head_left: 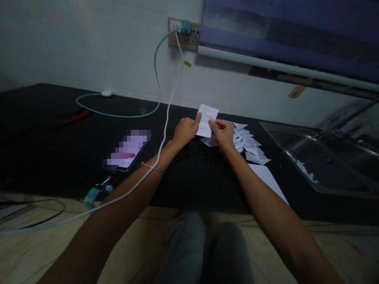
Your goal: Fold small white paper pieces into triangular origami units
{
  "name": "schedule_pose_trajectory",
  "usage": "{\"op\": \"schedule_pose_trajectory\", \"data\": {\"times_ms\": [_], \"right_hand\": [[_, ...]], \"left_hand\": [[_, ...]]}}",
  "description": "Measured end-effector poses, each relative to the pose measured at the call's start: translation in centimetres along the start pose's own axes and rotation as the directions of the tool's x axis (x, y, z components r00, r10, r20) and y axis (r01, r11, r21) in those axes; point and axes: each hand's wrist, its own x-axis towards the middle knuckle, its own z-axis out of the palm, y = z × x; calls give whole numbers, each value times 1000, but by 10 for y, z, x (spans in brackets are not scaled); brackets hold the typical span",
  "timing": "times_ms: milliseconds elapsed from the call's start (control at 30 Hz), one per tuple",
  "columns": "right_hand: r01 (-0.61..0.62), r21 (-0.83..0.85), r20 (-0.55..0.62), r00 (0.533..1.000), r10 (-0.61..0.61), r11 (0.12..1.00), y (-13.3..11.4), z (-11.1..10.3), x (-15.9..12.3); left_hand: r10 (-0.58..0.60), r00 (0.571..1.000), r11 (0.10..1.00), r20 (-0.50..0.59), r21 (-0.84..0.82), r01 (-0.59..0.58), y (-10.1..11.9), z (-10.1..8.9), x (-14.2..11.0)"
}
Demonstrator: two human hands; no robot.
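Observation:
A small white piece of paper [206,121], folded into a rough rectangle, is held up above the dark counter. My left hand [186,129] grips its left edge, thumb lying on the near face. At the right edge, my right hand [222,132] pinches the same paper between thumb and fingers. Just behind and right of my right hand lies a pile of folded white paper pieces [247,144] with pointed corners. Nearer to me, a stack or sheet of flat white paper [268,181] is partly covered by my right forearm.
A lit phone [130,150] with a strap lies left of my left forearm. The white cable [166,126] crosses over that forearm from the wall socket [184,34]. A teal cable [118,116] loops behind. To the right is a metal sink [328,157]. The counter [201,185] ends before my knees.

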Motion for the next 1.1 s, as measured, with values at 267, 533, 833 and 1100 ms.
{"op": "schedule_pose_trajectory", "data": {"times_ms": [267, 533, 833, 1100], "right_hand": [[-13, -14, -75, 997, 12, 1000, 4, -7, 5], [-27, -25, -54, 998, 25, 999, -1, -9, 6], [-100, 75, 115, 989, 91, 992, -4, -7, 4], [-92, -9, 167, 982, 93, 996, -6, -8, 2]], "left_hand": [[99, 941, 976, 323, -217, -28, 1, 0, -5], [75, 955, 987, 286, -157, -30, 3, -6, -8], [61, 990, 964, 131, -265, -24, -2, 0, 1], [-10, 988, 942, 152, -330, 61, 6, -5, 0]]}}
